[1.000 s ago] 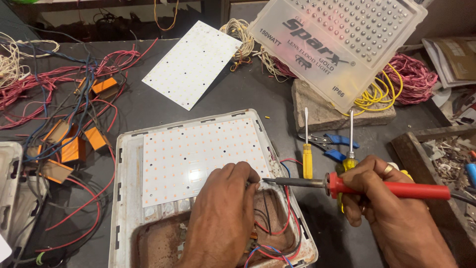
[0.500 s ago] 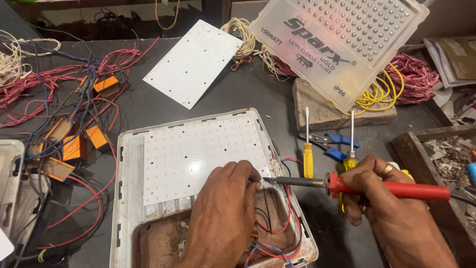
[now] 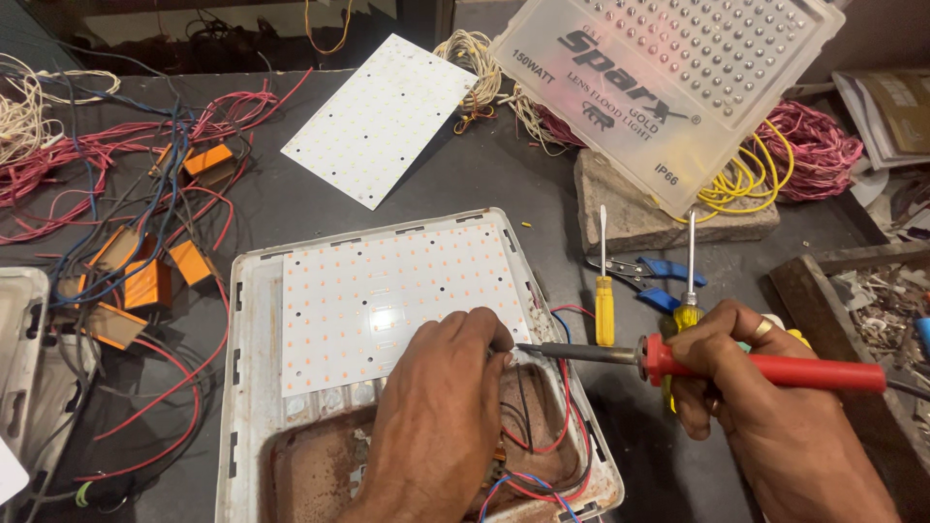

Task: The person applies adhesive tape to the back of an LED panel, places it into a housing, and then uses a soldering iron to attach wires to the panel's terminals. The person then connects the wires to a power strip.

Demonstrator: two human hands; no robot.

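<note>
The right hand (image 3: 765, 387) is closed around the red handle of a soldering iron (image 3: 678, 360), held level like a pen so its dark tip reaches leftward to the near right corner of the white LED board (image 3: 397, 295). The left hand (image 3: 441, 412) lies palm down over that same corner, fingers curled together and pressed at the spot where the tip lands; they seem to pin a wire or the board's edge, but what sits under the fingertips is hidden, so I cannot tell whether they pinch anything. The board rests in a worn white housing (image 3: 252, 387) near the table's (image 3: 504, 184) front edge, its rusty lower bay holding red, black and blue wires (image 3: 547, 441) that run up towards the joint. Two yellow-handled screwdrivers (image 3: 604, 300) and blue-handled pliers (image 3: 664, 271) lie just right of the housing, within easy reach. Farther back are a spare LED panel (image 3: 383, 116), a lens cover (image 3: 668, 87) propped on a stone block (image 3: 620, 208), and tangled cables with orange parts (image 3: 145, 281) towards the left edge. The iron's cord and the housing's near edge are cut off.
</note>
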